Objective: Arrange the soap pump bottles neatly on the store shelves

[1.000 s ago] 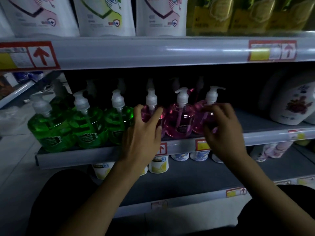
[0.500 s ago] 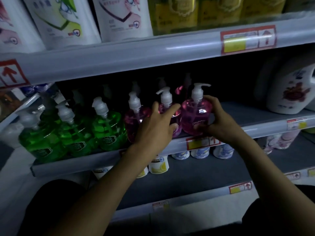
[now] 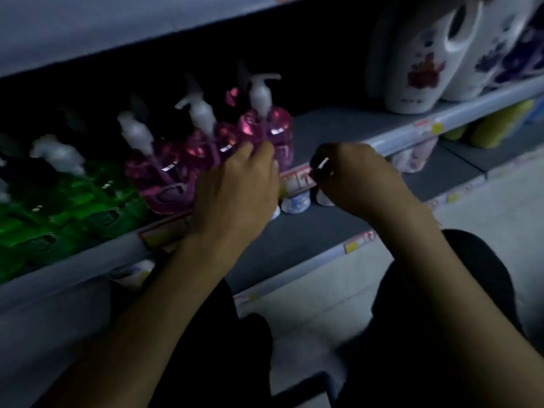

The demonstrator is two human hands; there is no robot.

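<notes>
Dim store shelving fills the tilted view. Pink pump bottles [image 3: 265, 128] stand in a row close behind the front rail [image 3: 441, 122], with green pump bottles [image 3: 73, 195] to their left. Bare shelf [image 3: 338, 125] lies open between the rightmost pink bottle and the white jugs [image 3: 418, 60]. The left hand [image 3: 235, 189] lies with straight fingers against the pink bottles' fronts. The right hand [image 3: 356, 178] hovers at the rail, apart from the bottles, fingers curled; whether it pinches anything cannot be told.
</notes>
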